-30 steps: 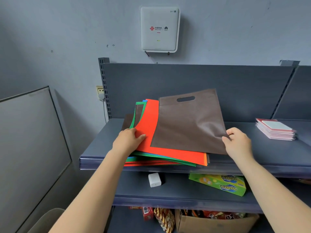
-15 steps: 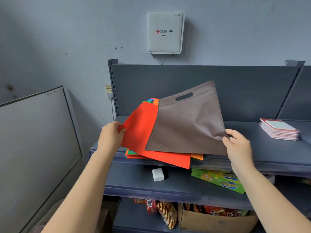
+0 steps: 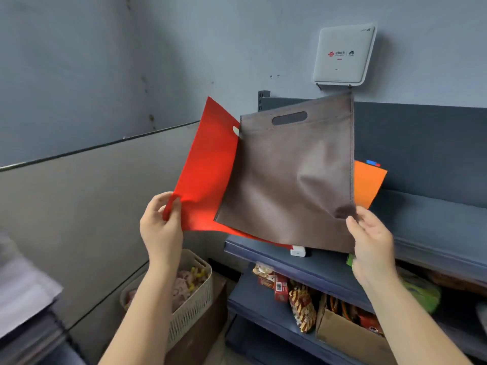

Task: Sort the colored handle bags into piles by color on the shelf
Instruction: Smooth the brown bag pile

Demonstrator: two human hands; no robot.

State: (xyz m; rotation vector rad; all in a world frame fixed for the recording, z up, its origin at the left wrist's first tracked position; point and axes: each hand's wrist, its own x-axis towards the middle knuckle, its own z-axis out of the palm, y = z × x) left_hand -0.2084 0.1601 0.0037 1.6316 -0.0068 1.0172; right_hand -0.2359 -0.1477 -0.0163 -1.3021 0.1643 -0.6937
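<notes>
Left hand pinching the lower left corner of a red bag, thumb on the near face, fingers curled behind. Red bag raised in the air, left of the shelf, tilted with its top leaning right, handle slot partly showing at its right edge. Right hand holding the lower right corner of a brown bag, thumb in front and fingers behind the cloth, so gripping it. Brown bag lifted too, upright with its handle cutout at the top, overlapping the right part of the red bag and in front of it. Lower edge of both bags hanging just above the front lip of the shelf.

Behind the brown bag, an orange bag sticking out to the right against the shelf's back panel, with slivers of blue and red cloth at its top corner. Rest of that pile hidden by the brown bag.

On the wall above, a white box with logos. On the lower shelf, a small white charger peeking out under the bags and a green package beside the right wrist. Further down, snack packets and a cardboard box. Left of the shelves, a slatted basket with pink and yellow items, set on a brown box by a grey panel.
</notes>
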